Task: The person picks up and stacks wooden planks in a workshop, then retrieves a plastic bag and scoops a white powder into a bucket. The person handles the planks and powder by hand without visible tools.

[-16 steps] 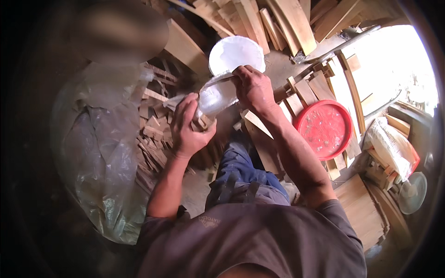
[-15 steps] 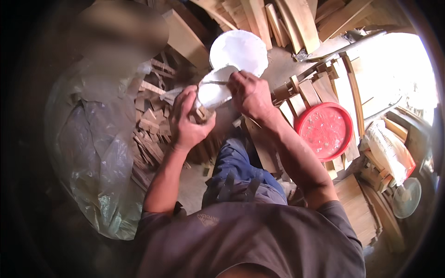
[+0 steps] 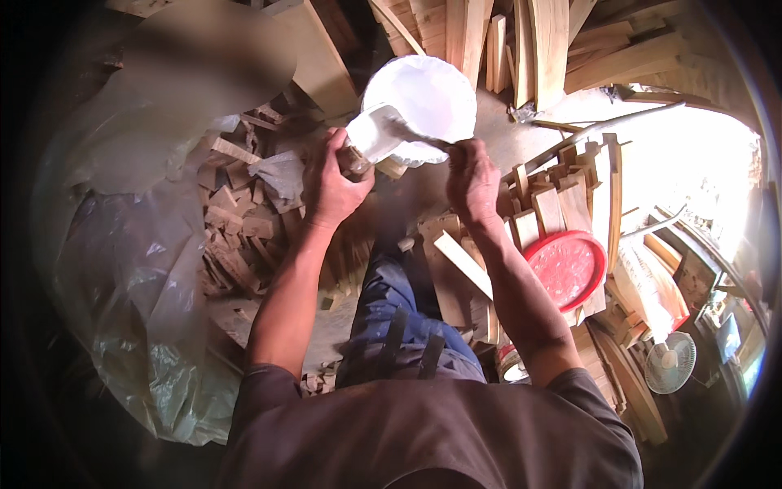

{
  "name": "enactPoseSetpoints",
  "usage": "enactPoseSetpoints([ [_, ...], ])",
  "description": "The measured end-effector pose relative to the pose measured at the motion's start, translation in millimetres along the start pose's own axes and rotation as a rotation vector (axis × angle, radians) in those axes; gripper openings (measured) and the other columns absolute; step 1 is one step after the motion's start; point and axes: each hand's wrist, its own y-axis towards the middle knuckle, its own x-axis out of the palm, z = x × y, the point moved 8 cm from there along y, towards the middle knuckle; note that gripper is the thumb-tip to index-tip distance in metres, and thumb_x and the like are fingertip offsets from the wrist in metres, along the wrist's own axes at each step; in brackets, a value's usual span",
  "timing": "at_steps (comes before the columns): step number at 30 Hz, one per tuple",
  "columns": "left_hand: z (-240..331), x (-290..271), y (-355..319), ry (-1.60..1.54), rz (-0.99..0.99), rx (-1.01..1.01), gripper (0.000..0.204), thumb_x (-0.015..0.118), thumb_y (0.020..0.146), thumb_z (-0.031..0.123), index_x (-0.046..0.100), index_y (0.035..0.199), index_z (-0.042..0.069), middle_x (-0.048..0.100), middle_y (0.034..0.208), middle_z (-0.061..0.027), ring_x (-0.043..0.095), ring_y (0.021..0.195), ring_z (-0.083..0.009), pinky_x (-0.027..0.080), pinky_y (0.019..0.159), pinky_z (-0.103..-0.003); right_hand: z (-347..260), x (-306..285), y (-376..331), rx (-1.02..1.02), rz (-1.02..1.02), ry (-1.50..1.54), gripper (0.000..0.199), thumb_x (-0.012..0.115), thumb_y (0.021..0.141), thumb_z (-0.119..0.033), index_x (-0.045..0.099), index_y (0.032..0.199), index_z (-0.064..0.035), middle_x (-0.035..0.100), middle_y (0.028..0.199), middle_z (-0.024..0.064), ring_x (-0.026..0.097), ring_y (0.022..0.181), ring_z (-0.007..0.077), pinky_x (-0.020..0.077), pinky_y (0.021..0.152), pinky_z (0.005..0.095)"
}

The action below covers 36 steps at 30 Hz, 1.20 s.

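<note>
My left hand [image 3: 338,196] is closed on a flat scraper with a wooden grip [image 3: 356,161]. Thick white paste coats its broad blade [image 3: 371,134]. From the other side, my right hand [image 3: 474,183] grips the end of a narrow spatula [image 3: 436,144], whose smeared tip reaches over the white blade; whether it touches cannot be made out. Just beyond both hands is a round white tub [image 3: 452,94] with white paste inside, partly covered by the two tools.
A red round lid [image 3: 568,273] lies on stacked wood by my right forearm. Wood offcuts [image 3: 236,224] heap at the left, beside a large plastic sheet [image 3: 138,301]. Planks [image 3: 546,49] lean at the back. A small fan [image 3: 670,363] stands at the lower right.
My right hand has moved right and slightly nearer, drawing the spatula away from the scraper's far edge. The scraper has risen a little in view, and the whole view has shifted.
</note>
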Motion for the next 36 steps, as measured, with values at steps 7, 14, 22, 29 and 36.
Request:
enactPoseSetpoints([
  [7, -64, 40, -11, -0.011, 0.001, -0.117, 0.071, 0.082, 0.066, 0.007, 0.050, 0.129, 0.000, 0.059, 0.121, -0.0203, 0.060, 0.109, -0.0383, 0.050, 0.094, -0.043, 119, 81, 77, 0.086, -0.084, -0.302, 0.025, 0.053, 0.097, -0.026, 0.064, 0.097, -0.0043, 0.068, 0.082, 0.0263, 0.066, 0.078, 0.0472, 0.0520, 0.073, 0.0542],
  [14, -94, 72, -11, -0.007, -0.077, -0.131, 0.076, 0.080, 0.065, 0.009, 0.043, 0.132, 0.005, 0.055, 0.118, -0.0177, 0.055, 0.106, -0.0403, 0.049, 0.090, -0.049, 191, 207, 145, 0.091, -0.332, -0.499, 0.026, 0.052, 0.097, -0.026, 0.068, 0.102, -0.0061, 0.069, 0.090, 0.0259, 0.068, 0.086, 0.0441, 0.0539, 0.080, 0.0505],
  [22, -112, 91, -2, -0.015, -0.144, -0.140, 0.077, 0.078, 0.062, 0.005, 0.044, 0.131, 0.004, 0.053, 0.121, -0.0181, 0.052, 0.112, -0.0391, 0.047, 0.093, -0.049, 265, 326, 178, -0.012, -0.420, -0.507, 0.024, 0.051, 0.092, -0.017, 0.070, 0.101, -0.0059, 0.069, 0.097, 0.0253, 0.068, 0.092, 0.0427, 0.0534, 0.084, 0.0510],
  [29, -117, 89, 3, -0.062, -0.140, -0.193, 0.076, 0.077, 0.060, 0.004, 0.045, 0.129, 0.005, 0.050, 0.117, -0.0181, 0.053, 0.106, -0.0377, 0.047, 0.092, -0.047, 253, 266, 148, 0.595, -0.548, 0.183, 0.028, 0.054, 0.095, -0.017, 0.071, 0.110, -0.0014, 0.066, 0.079, 0.0081, 0.059, 0.057, 0.0127, 0.0453, 0.045, 0.0274],
  [36, -129, 81, 28, -0.216, -0.118, -0.137, 0.067, 0.071, 0.059, 0.002, 0.047, 0.121, 0.001, 0.052, 0.114, -0.0186, 0.055, 0.107, -0.0356, 0.047, 0.095, -0.043, 201, 146, 116, 0.669, -0.398, 0.644, 0.028, 0.055, 0.101, -0.015, 0.064, 0.120, 0.0037, 0.066, 0.080, 0.0096, 0.060, 0.060, 0.0131, 0.0474, 0.049, 0.0272],
])
